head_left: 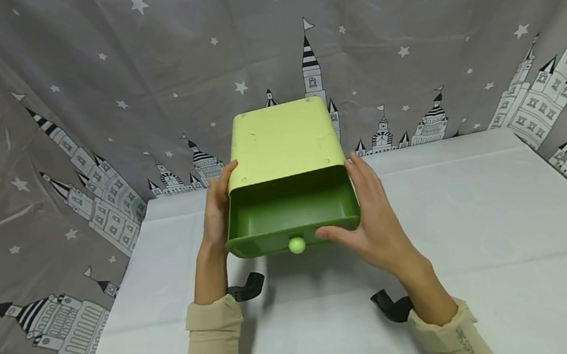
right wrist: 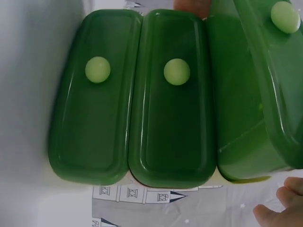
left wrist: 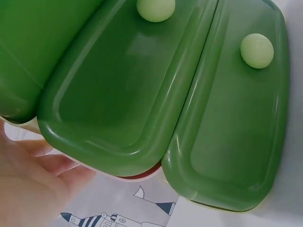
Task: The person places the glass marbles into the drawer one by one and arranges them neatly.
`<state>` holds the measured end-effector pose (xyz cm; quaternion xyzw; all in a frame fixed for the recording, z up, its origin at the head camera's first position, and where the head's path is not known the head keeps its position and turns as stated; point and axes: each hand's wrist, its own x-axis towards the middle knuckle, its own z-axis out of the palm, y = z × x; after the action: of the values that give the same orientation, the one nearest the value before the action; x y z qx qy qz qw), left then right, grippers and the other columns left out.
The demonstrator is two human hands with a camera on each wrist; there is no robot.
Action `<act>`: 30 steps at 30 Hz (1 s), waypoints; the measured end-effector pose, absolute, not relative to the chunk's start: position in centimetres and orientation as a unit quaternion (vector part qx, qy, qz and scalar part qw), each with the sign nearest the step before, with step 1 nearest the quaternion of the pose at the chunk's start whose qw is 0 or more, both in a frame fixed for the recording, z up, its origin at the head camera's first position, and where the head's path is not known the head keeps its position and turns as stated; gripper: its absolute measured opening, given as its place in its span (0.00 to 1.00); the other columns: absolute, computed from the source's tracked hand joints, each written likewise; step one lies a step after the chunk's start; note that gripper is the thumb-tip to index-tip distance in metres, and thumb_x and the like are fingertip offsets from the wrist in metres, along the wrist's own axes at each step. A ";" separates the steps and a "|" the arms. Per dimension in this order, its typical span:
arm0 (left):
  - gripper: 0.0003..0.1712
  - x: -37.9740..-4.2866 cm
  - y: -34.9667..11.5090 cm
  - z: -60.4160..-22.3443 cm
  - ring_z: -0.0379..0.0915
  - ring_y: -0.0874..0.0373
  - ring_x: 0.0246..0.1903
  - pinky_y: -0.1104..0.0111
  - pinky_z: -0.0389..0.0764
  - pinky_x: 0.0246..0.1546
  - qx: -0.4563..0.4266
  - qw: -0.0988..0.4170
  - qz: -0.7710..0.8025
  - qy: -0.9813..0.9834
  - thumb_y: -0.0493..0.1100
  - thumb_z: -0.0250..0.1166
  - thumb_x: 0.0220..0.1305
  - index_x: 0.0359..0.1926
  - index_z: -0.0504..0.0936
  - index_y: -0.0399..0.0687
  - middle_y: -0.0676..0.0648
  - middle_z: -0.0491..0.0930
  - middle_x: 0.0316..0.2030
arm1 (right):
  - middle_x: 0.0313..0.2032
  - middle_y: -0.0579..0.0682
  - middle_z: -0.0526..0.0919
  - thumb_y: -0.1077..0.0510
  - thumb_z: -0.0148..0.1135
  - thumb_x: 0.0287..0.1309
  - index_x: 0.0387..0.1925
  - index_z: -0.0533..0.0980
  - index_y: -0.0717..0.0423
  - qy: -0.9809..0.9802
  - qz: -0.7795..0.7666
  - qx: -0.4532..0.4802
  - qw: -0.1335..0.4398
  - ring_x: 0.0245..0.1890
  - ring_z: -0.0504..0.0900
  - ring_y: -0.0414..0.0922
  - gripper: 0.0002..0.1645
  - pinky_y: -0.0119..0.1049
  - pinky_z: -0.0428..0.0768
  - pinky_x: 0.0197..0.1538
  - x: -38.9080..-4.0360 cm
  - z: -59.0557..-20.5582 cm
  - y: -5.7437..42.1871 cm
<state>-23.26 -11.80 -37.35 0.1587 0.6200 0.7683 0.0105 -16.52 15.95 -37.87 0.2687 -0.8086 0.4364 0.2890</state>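
Note:
A plastic drawer unit (head_left: 285, 140) has a pale yellow-green case. Its top green drawer (head_left: 288, 230) is pulled out, its visible inside bare, with a round light-green knob (head_left: 297, 245) on the front. Two lower drawers sit flush in the right wrist view: a middle drawer (right wrist: 173, 127) and a bottom drawer (right wrist: 90, 127). My left hand (head_left: 214, 218) rests along the unit's left side, fingers extended. My right hand (head_left: 377, 219) is at the right side, fingers fairly straight, its thumb at the drawer front right of the knob.
A white-covered table (head_left: 473, 227) lies under the unit. Behind and at the sides hangs a grey curtain (head_left: 173, 45) with stars and castles. Black wrist cameras show at my left wrist (head_left: 249, 287) and right wrist (head_left: 392, 306).

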 end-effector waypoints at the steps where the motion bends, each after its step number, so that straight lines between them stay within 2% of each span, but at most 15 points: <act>1: 0.37 -23.3 -11.8 -37.3 0.61 0.53 0.59 0.63 0.71 0.51 0.162 0.013 0.770 0.617 0.67 0.23 0.74 0.74 0.54 0.59 0.48 0.57 0.69 | 0.76 0.58 0.47 0.25 0.60 0.50 0.74 0.49 0.65 -0.806 0.446 0.263 0.288 0.74 0.46 0.54 0.66 0.59 0.51 0.69 -16.6 -37.8 15.9; 4: 0.37 -23.3 -11.5 -37.3 0.61 0.54 0.58 0.64 0.72 0.50 0.168 0.013 0.771 0.615 0.67 0.23 0.74 0.74 0.54 0.58 0.47 0.57 0.69 | 0.75 0.56 0.49 0.29 0.66 0.50 0.75 0.50 0.63 -0.800 0.474 0.241 0.276 0.74 0.47 0.52 0.65 0.57 0.51 0.69 -16.7 -37.7 15.9; 8: 0.38 -23.4 -10.9 -37.1 0.60 0.54 0.60 0.64 0.69 0.54 0.164 0.010 0.767 0.620 0.67 0.24 0.74 0.75 0.54 0.56 0.49 0.57 0.70 | 0.73 0.54 0.56 0.46 0.78 0.48 0.75 0.53 0.59 -0.792 0.508 0.214 0.260 0.73 0.53 0.49 0.61 0.54 0.53 0.70 -17.1 -37.6 16.1; 11: 0.38 -23.5 -10.6 -37.0 0.59 0.55 0.61 0.63 0.65 0.57 0.156 0.005 0.763 0.628 0.67 0.25 0.74 0.75 0.54 0.55 0.49 0.58 0.70 | 0.68 0.54 0.63 0.54 0.81 0.44 0.72 0.58 0.59 -0.787 0.520 0.199 0.266 0.69 0.60 0.48 0.57 0.51 0.59 0.67 -17.7 -37.4 16.0; 15: 0.38 -23.7 -10.7 -37.1 0.58 0.56 0.63 0.62 0.60 0.61 0.152 -0.007 0.751 0.643 0.67 0.27 0.74 0.75 0.55 0.54 0.49 0.58 0.70 | 0.59 0.57 0.68 0.55 0.81 0.43 0.67 0.65 0.63 -0.784 0.515 0.184 0.293 0.59 0.66 0.50 0.52 0.50 0.64 0.60 -18.9 -37.1 15.7; 22: 0.39 -23.9 -10.9 -37.3 0.56 0.55 0.64 0.54 0.53 0.65 0.160 -0.019 0.739 0.654 0.66 0.27 0.75 0.75 0.54 0.50 0.47 0.59 0.69 | 0.45 0.63 0.68 0.55 0.82 0.41 0.53 0.73 0.72 -0.792 0.482 0.159 0.339 0.45 0.68 0.55 0.41 0.46 0.67 0.50 -20.8 -36.7 14.9; 26: 0.38 -24.0 -10.9 -37.4 0.54 0.54 0.67 0.49 0.50 0.67 0.156 -0.021 0.730 0.665 0.66 0.28 0.75 0.76 0.54 0.53 0.49 0.56 0.72 | 0.41 0.63 0.71 0.55 0.82 0.40 0.44 0.75 0.72 -0.800 0.440 0.154 0.377 0.40 0.71 0.57 0.35 0.47 0.70 0.46 -21.8 -36.3 14.9; 30: 0.35 -24.1 -10.8 -37.4 0.54 0.53 0.68 0.49 0.50 0.67 0.156 -0.027 0.723 0.672 0.63 0.27 0.76 0.75 0.56 0.54 0.50 0.56 0.72 | 0.38 0.63 0.73 0.55 0.82 0.40 0.40 0.74 0.70 -0.802 0.420 0.151 0.397 0.38 0.72 0.57 0.32 0.48 0.72 0.44 -22.2 -36.2 15.0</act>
<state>-24.07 -10.77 -37.42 0.1558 0.6722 0.7232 -0.0271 -22.22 14.99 -36.20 0.1510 -0.8022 0.4200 0.3967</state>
